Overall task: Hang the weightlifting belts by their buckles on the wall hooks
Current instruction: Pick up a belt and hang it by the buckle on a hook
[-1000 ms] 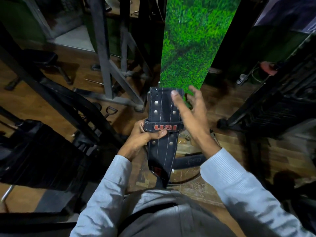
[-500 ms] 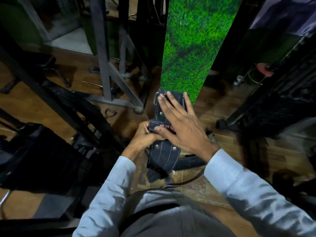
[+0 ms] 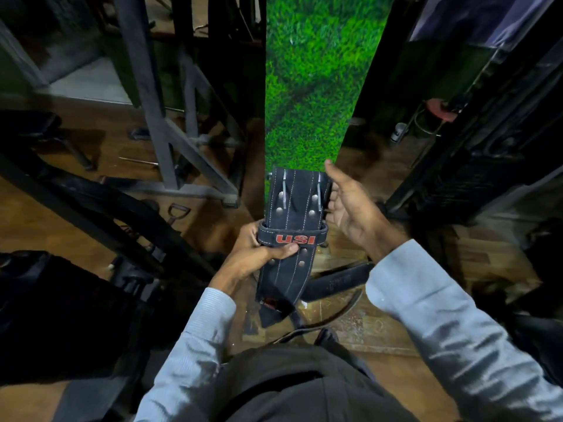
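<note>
A black leather weightlifting belt (image 3: 294, 214) with white stitching, metal rivets and a red "USI" loop stands upright in front of me, its two-prong buckle (image 3: 300, 187) at the top. My left hand (image 3: 259, 254) grips it at the loop, thumb across the front. Just right of the buckle end, my right hand (image 3: 350, 205) is spread, palm toward the belt, and holds nothing. A second dark belt (image 3: 338, 280) lies on the floor below. No wall hook is visible.
A green turf-covered pillar (image 3: 316, 86) rises straight ahead. Grey steel machine frames (image 3: 158, 123) stand to the left, and a black bench (image 3: 61, 300) is at lower left. A black weight rack (image 3: 487, 147) fills the right. The floor (image 3: 380, 330) is wooden.
My right hand lay flat over the belt's front half a second ago; it has lifted off to the right side, uncovering the buckle prongs and logo. The left hand's grip is unchanged.
</note>
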`<state>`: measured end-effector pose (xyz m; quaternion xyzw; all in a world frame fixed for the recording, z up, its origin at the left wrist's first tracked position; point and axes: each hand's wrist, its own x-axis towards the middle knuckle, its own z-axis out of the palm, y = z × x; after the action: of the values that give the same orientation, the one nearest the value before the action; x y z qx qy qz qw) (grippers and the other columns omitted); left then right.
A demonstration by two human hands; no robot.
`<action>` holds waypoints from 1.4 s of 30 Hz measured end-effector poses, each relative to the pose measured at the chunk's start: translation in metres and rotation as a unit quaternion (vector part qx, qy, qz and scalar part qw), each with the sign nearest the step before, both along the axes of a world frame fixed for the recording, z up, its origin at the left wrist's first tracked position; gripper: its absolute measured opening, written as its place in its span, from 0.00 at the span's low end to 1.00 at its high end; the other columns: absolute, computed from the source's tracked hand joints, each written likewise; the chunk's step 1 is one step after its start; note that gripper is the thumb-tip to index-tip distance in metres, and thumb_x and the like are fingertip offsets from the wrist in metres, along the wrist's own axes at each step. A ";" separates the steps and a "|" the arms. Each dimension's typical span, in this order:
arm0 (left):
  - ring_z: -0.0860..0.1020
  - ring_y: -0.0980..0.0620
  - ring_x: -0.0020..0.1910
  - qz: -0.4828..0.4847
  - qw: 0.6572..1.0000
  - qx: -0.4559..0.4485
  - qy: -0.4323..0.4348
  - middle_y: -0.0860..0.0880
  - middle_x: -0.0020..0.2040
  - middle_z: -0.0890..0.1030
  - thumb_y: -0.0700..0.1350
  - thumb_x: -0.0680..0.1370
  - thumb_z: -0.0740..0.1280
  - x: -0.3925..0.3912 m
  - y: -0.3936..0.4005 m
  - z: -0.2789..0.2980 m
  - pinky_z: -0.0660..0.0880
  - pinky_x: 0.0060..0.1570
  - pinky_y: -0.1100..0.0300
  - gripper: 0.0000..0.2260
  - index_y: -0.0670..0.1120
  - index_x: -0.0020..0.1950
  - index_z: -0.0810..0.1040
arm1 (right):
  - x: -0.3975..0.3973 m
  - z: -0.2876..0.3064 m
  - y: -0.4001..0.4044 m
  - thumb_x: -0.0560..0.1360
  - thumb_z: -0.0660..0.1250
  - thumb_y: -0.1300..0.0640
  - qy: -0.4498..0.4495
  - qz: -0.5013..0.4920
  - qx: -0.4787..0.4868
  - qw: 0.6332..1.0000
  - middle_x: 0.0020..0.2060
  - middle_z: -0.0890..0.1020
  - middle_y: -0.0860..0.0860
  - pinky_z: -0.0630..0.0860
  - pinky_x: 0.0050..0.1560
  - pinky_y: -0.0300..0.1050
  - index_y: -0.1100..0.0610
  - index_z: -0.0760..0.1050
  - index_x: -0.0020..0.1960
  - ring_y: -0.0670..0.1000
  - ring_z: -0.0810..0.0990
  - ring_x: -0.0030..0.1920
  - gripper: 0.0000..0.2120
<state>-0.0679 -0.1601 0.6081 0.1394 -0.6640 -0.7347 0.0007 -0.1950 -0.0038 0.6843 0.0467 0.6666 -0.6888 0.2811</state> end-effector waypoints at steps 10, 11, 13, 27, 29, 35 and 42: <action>0.84 0.48 0.55 0.166 0.980 0.024 0.103 0.50 0.50 0.88 0.62 0.82 0.59 -0.096 0.024 0.074 0.81 0.55 0.56 0.23 0.45 0.54 0.83 | -0.050 0.010 -0.012 0.86 0.57 0.49 0.405 -0.063 0.094 0.907 0.36 0.82 0.53 0.73 0.38 0.41 0.56 0.81 0.48 0.44 0.77 0.34 0.18; 0.85 0.47 0.53 0.200 0.971 -0.044 0.119 0.48 0.49 0.88 0.63 0.82 0.57 -0.112 0.030 0.084 0.81 0.54 0.51 0.25 0.44 0.52 0.82 | -0.057 0.014 -0.012 0.86 0.57 0.48 0.430 -0.076 0.103 0.894 0.38 0.84 0.52 0.75 0.41 0.44 0.56 0.81 0.49 0.44 0.79 0.37 0.19; 0.83 0.45 0.46 0.273 0.927 -0.207 0.154 0.47 0.42 0.84 0.61 0.84 0.56 -0.145 0.042 0.095 0.78 0.48 0.50 0.21 0.45 0.46 0.77 | -0.082 0.025 -0.010 0.86 0.56 0.49 0.456 -0.093 0.097 0.880 0.41 0.85 0.51 0.76 0.48 0.49 0.57 0.82 0.51 0.47 0.82 0.42 0.19; 0.72 0.51 0.33 0.363 0.820 -0.291 0.333 0.54 0.32 0.71 0.54 0.85 0.58 -0.344 0.106 0.236 0.64 0.38 0.52 0.17 0.45 0.41 0.70 | -0.248 0.146 0.067 0.84 0.62 0.49 0.597 -0.084 0.009 0.798 0.63 0.82 0.48 0.78 0.64 0.49 0.50 0.59 0.80 0.47 0.82 0.62 0.26; 0.72 0.48 0.36 0.358 0.817 -0.284 0.353 0.54 0.33 0.72 0.54 0.85 0.58 -0.364 0.112 0.258 0.69 0.40 0.48 0.18 0.45 0.41 0.70 | -0.264 0.166 0.077 0.84 0.64 0.52 0.632 -0.094 0.003 0.770 0.66 0.80 0.43 0.75 0.68 0.43 0.51 0.62 0.80 0.41 0.79 0.66 0.26; 0.80 0.38 0.48 0.331 0.801 -0.295 0.401 0.39 0.45 0.83 0.58 0.84 0.58 -0.432 0.130 0.361 0.74 0.48 0.46 0.22 0.41 0.45 0.77 | -0.336 0.256 0.092 0.83 0.63 0.49 0.685 -0.176 0.006 0.707 0.69 0.79 0.58 0.78 0.65 0.59 0.56 0.61 0.81 0.59 0.82 0.63 0.30; 0.80 0.41 0.48 0.298 0.813 -0.335 0.372 0.39 0.50 0.83 0.61 0.83 0.56 -0.504 0.130 0.465 0.70 0.44 0.53 0.26 0.39 0.48 0.78 | -0.393 0.352 0.107 0.82 0.64 0.54 0.708 -0.162 -0.028 0.687 0.54 0.84 0.44 0.77 0.53 0.37 0.55 0.75 0.70 0.40 0.81 0.51 0.17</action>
<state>-0.5716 -0.0299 1.0735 0.0379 -0.7438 -0.4266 0.5132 -0.5878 0.1035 1.0367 -0.3558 0.6300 -0.5704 -0.3888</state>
